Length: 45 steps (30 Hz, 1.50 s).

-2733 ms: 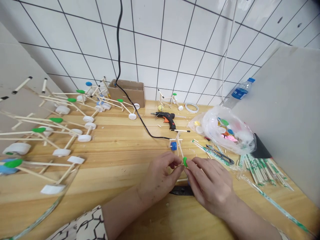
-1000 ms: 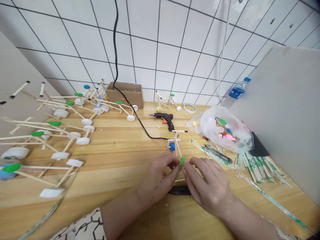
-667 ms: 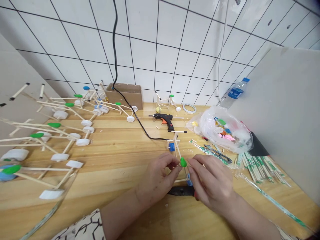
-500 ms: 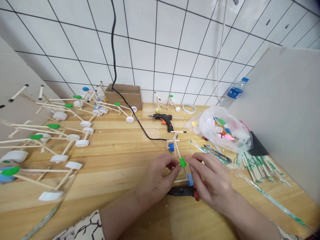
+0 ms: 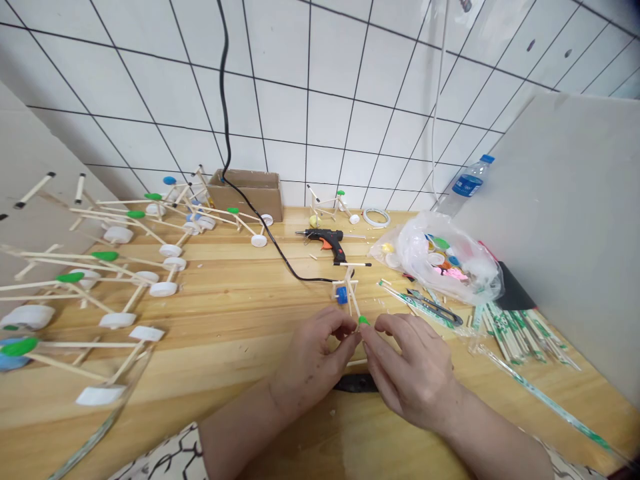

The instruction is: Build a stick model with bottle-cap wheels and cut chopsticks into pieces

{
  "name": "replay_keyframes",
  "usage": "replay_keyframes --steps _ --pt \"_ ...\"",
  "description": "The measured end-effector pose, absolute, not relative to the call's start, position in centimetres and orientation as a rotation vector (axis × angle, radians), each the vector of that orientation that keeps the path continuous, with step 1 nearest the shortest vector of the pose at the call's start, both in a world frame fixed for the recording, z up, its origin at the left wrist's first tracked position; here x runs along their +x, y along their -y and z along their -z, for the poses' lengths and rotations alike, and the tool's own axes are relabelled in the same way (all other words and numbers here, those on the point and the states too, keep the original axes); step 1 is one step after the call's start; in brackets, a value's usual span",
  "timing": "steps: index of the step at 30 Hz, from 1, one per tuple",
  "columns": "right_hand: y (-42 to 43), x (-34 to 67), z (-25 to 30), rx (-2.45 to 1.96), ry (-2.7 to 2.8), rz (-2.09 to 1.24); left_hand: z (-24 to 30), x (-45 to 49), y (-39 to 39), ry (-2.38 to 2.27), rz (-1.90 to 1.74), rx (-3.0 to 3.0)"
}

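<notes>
Status of work: I hold a wooden-stick model tricycle (image 5: 355,299) at the lower centre of the frame, handlebar (image 5: 355,265) uppermost in view. The blue front wheel (image 5: 341,295) sits below the handlebar, slightly to its left.

Left hand (image 5: 313,353): thumb and index finger pinch the stick frame just beside the green seat (image 5: 363,320). The exact contact point is partly covered by the fingers.

Right hand (image 5: 415,367): thumb and index fingertips are pinched together on the green seat, from its lower right side.

Change noted: half a second ago the right fingertips stand slightly clear of the seat, leaving its full face exposed. They now cover its lower part. The blue rear wheel and the red handle near it are now masked by the right hand; only the black part of the tool (image 5: 356,383) shows. The left hand keeps its grip. Judgement: the seat is under light pressure or adjustment, with the frame steadied from the left.

Surroundings: a hot glue gun (image 5: 327,236) lies on the tabletop (image 5: 225,400) above the tricycle in the frame. A utility knife (image 5: 440,308) and wrapped sticks (image 5: 510,333) lie at right. Similar models (image 5: 103,305) stand along the left.
</notes>
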State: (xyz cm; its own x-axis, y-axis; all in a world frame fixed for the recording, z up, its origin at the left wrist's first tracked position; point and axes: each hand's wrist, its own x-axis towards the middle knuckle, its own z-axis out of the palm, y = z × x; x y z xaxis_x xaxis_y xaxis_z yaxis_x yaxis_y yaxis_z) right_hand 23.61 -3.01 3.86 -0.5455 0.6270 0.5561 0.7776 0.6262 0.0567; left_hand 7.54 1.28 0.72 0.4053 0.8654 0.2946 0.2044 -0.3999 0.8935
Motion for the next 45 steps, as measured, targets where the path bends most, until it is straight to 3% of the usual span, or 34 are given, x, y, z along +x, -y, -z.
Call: replay_keyframes --steps 8,21,31,45 --pt "2.8 23.2 -3.7 -1.086 2.368 0.56 -0.9 7.4 -1.1 -0.919 -0.998 1.839" --pt "2.9 23.9 -4.1 -1.115 2.239 0.319 -1.1 7.5 -1.1 -0.969 -1.011 1.861" --pt "3.0 23.6 -3.8 -1.076 2.342 0.435 -1.2 7.5 -1.1 -0.962 -1.01 1.875" --pt "2.0 24.8 -3.2 -1.209 1.987 -0.091 -1.3 7.2 -0.9 -1.052 -1.179 1.929"
